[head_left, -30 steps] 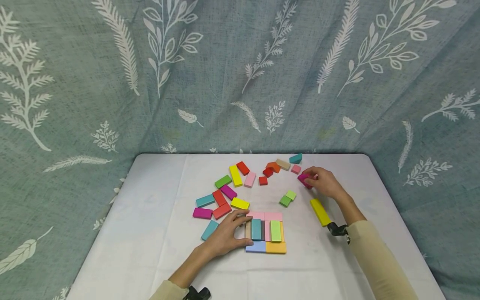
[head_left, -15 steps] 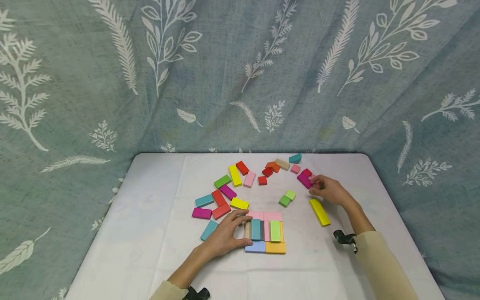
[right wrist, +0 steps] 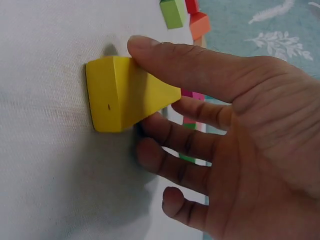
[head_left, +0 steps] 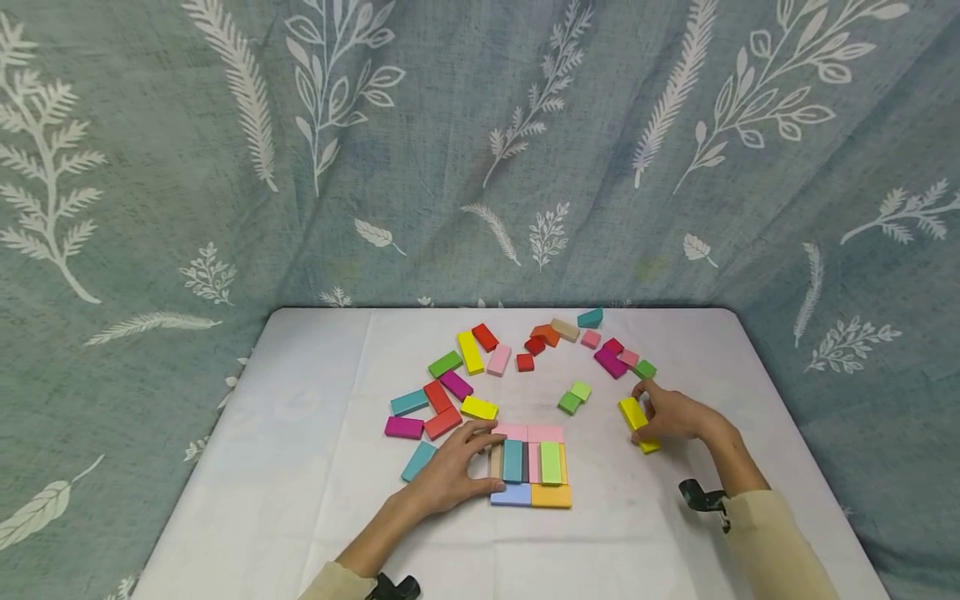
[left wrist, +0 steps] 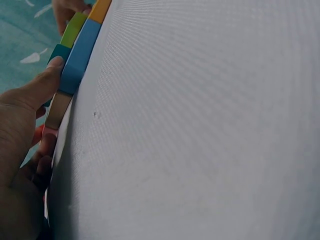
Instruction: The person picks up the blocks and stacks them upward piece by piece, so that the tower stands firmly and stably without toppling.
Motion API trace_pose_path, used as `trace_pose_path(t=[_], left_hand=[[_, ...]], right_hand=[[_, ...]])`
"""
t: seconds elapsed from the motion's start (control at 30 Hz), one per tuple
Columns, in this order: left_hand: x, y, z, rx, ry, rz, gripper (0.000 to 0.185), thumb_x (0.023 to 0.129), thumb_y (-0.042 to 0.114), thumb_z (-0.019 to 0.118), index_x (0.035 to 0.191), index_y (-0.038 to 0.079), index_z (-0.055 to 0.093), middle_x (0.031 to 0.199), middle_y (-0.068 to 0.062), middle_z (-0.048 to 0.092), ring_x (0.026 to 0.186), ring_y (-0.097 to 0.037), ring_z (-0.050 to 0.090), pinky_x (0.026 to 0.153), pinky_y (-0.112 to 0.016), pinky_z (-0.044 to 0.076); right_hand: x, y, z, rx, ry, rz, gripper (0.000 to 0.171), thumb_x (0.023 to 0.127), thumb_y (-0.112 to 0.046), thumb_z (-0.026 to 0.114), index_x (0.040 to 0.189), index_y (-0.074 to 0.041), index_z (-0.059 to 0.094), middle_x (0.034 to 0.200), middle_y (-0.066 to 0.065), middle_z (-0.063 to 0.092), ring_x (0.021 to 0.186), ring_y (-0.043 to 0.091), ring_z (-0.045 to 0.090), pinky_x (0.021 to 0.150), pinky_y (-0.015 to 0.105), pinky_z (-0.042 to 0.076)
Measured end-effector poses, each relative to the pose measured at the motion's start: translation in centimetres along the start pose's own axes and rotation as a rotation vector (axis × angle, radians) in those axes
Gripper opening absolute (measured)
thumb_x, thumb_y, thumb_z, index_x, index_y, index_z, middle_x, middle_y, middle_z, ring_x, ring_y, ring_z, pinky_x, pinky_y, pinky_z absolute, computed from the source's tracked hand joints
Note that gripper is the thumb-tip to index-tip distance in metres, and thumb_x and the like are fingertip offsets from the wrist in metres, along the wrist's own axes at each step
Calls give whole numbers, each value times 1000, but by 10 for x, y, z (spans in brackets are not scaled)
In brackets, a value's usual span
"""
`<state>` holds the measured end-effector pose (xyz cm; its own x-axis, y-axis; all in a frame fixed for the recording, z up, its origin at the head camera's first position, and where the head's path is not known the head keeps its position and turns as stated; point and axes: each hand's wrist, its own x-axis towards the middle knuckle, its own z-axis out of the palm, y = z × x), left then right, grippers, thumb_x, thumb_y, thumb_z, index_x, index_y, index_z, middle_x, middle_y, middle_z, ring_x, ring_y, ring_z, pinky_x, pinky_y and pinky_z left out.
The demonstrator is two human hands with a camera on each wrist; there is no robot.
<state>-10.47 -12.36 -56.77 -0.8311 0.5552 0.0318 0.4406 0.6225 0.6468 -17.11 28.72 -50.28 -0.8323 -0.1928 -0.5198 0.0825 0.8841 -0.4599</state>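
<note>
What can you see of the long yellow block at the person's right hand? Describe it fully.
The long yellow block is a plain rectangular bar, painted bright yellow, seemingly wood, with a small dark speck on one face. It lies on the white cloth to the right of the assembled block square. The right hand grips it, thumb on one side and fingers on the other. No other block touches it.

Left hand [head_left: 450, 471]: palm down, fingers spread and nearly straight, forearm angled in from lower left | Right hand [head_left: 671, 414]: fingers curled, thumb opposed, apparently pinching | both sleeves cream.
</note>
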Motion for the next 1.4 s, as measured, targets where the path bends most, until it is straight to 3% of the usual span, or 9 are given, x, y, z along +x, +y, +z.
trace_pose_path(t=[0.33, 0.53, 0.63, 0.8, 1.0, 1.2, 1.4], left_hand=[[2, 0, 1, 12, 10, -3, 73, 82, 60, 76, 143, 30, 53, 155, 11, 37, 136, -13, 40, 107, -44, 46], [0, 1, 1, 17, 9, -20, 68, 81, 59, 77, 140, 33, 55, 156, 10, 37, 138, -14, 39, 108, -45, 45], [0, 1, 1, 14, 14, -19, 68, 81, 58, 77, 140, 33, 55, 156, 9, 38, 138, -14, 39, 108, -45, 45], [0, 0, 1, 22, 14, -9, 72, 81, 60, 76, 144, 33, 53, 156, 8, 37, 140, -15, 37, 109, -46, 43], [1, 0, 0, 22, 14, -6, 72, 81, 63, 74, 143, 35, 53, 156, 9, 37, 139, -15, 38, 109, -46, 43], [1, 1, 0, 18, 16, -9, 71, 80, 61, 76, 142, 33, 55, 156, 10, 37, 139, -15, 39, 109, -46, 43], [1, 1, 1, 14, 12, -10, 71, 80, 61, 77, 142, 33, 55, 155, 10, 37, 138, -15, 39, 108, -46, 44]], right_hand=[[2, -11, -2, 27, 92, -104, 58, 81, -13, 82, 130, -3, 53, 103, 9, 60, 89, 23, 55, 78, 35, 54], [-7, -47, 7, 70, 168, -337, 45, 84, -9, 79, 126, -7, 62, 107, 4, 62, 96, 22, 55, 81, 35, 53], [-12, -68, 22, 64, 163, -446, 43, 85, -11, 79, 126, -15, 66, 106, -4, 62, 96, 17, 56, 82, 35, 53], [-16, -96, 49, 65, 63, -549, 42, 88, -18, 79, 128, -25, 68, 108, -11, 61, 100, 14, 55, 89, 41, 52], [-10, -110, 70, 69, -26, -562, 41, 89, -21, 78, 128, -26, 68, 112, -13, 60, 102, 11, 54, 95, 40, 50], [-4, -113, 78, 23, -32, -564, 37, 90, -22, 77, 126, -27, 69, 114, -15, 60, 104, 8, 54, 95, 32, 51], [-3, -113, 80, -8, -15, -557, 37, 90, -21, 77, 126, -27, 70, 115, -17, 59, 108, 7, 53, 98, 34, 50]])
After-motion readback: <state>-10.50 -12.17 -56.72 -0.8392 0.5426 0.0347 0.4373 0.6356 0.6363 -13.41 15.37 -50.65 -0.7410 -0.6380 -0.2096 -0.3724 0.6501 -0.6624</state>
